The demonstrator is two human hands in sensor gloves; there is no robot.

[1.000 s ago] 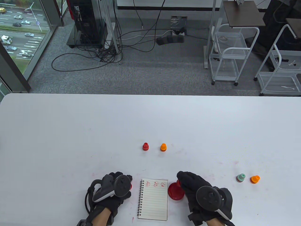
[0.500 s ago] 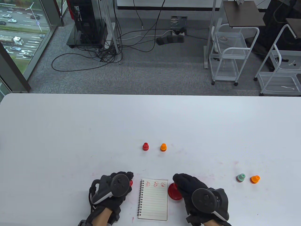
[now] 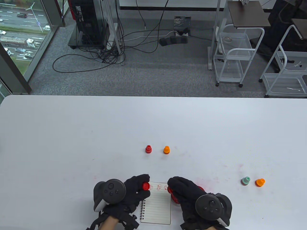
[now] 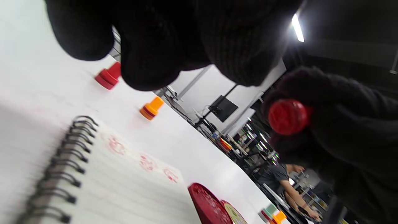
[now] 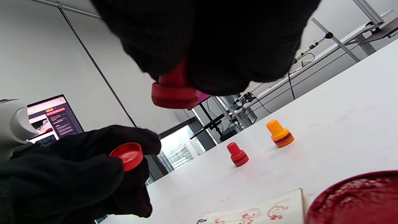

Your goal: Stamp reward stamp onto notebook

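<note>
Beyond the white table (image 3: 72, 124) lies grey carpet (image 3: 148, 74) strewn with black cables (image 3: 100, 52), which run towards a dark equipment rack (image 3: 85, 22) on the left. A tall window (image 3: 20, 36) at far left looks down on a road with traffic, and two white wire trolleys (image 3: 231, 57) stand on castors at the right. The left wrist view catches a bright ceiling light (image 4: 297, 28) and pale walls.
</note>
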